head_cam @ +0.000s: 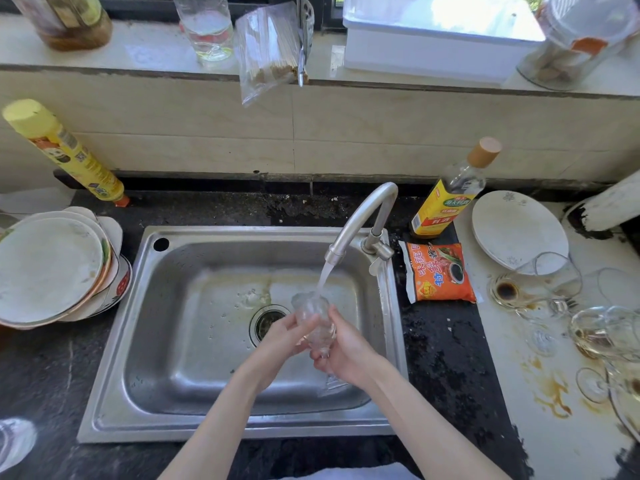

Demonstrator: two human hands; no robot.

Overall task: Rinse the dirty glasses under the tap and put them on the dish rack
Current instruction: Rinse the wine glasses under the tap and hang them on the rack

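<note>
both hands are over the sink, clamped on one clear glass (313,318): the left hand (282,341) wraps its fingers round the bowl from the left side, thumb up near the rim, while the right hand (343,348) curls round the lower part from the right. the glass tilts with its mouth up and away from the person, right under the water stream (325,277) running from the curved metal tap (363,216), and water is splashing into its mouth. below the hands sits the steel sink (194,306), wet, with the round drain (266,323) just left of the glass. to the right of the sink, on the dark counter, lies an orange sauce packet (438,271), and behind it stands a yellow-labelled bottle (446,199) with a tan cap. further right, on a stained white surface, a white plate (516,226) lies near a cluster of dirty glasses (595,327), some on their sides, with brown spills around them. left of the sink there's a stack of used plates (52,268), and behind it a yellow spray can (62,150) leaning against the tiled wall. up on the ledge are a bag of chopsticks (270,50) and a white box (433,39).
</note>
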